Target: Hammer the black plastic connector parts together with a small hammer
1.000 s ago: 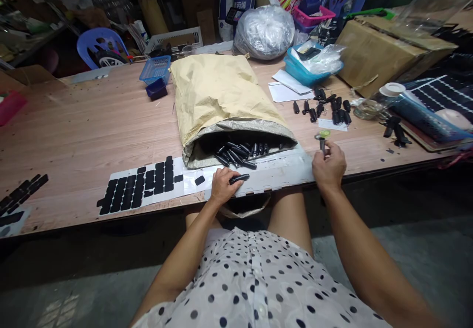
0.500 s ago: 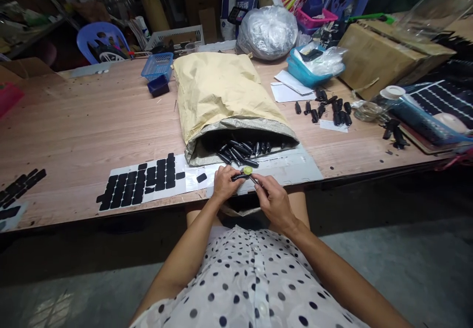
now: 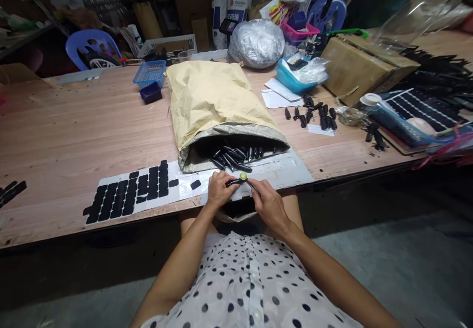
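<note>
My left hand (image 3: 218, 191) is closed round a slim black part (image 3: 232, 182), held over the table's front edge. A round yellow-green piece (image 3: 243, 176) shows at that part's right end; I cannot tell whether the two are joined. My right hand (image 3: 270, 206) pinches a thin, dark, pointed tool (image 3: 253, 185), its tip close to the yellow-green piece. Just beyond my hands lies a yellowish sack (image 3: 218, 94), its mouth facing me. Similar black parts (image 3: 232, 158) spill from it onto a grey-white board (image 3: 288, 170).
Left of my hands lies a sheet of black rounded stickers (image 3: 115, 200), with one loose sticker (image 3: 195, 184) nearby. Black pieces (image 3: 325, 117) are scattered at right, before a cardboard box (image 3: 354, 67). Behind stand a blue basket (image 3: 150, 74) and a teal basin (image 3: 295, 82).
The camera view has shifted, so the table sits a little lower and further left. The yellow-green piece shows a different tilt; both hands keep their holds.
</note>
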`<act>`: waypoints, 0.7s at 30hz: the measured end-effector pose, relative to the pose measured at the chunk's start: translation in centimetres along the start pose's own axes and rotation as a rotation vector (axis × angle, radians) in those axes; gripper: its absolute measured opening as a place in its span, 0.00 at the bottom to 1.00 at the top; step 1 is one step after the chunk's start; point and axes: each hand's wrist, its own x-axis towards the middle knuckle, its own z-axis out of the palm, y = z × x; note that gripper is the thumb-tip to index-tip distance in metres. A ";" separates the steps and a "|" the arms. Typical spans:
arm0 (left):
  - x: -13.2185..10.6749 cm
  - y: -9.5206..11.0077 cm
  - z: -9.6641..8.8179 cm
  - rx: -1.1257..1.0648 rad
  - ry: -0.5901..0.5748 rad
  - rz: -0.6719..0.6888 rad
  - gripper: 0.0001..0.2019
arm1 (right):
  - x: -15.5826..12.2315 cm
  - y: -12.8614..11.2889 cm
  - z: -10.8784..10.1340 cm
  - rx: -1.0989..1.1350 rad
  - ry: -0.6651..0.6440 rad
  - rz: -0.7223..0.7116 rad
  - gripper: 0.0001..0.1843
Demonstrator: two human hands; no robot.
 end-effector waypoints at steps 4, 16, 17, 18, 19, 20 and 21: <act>-0.1 -0.3 0.0 0.009 0.014 0.026 0.07 | 0.8 1.0 -0.9 -0.014 0.075 0.049 0.19; -0.2 -0.7 0.1 0.067 0.064 0.079 0.06 | 7.9 12.0 -5.4 -0.493 0.210 0.692 0.23; -0.2 -0.7 0.1 0.071 0.066 0.079 0.06 | 8.4 12.4 -5.3 -0.506 0.197 0.700 0.23; -0.2 -0.8 0.1 0.074 0.066 0.077 0.06 | 8.9 12.6 -5.0 -0.516 0.189 0.702 0.23; -0.3 -0.8 0.1 0.077 0.066 0.075 0.07 | 9.3 12.7 -4.8 -0.524 0.187 0.700 0.23; -0.3 -0.8 0.1 0.079 0.065 0.074 0.07 | 9.7 12.7 -4.5 -0.532 0.189 0.696 0.23; -0.3 -0.9 0.1 0.080 0.064 0.073 0.07 | 9.9 12.7 -4.1 -0.542 0.192 0.688 0.23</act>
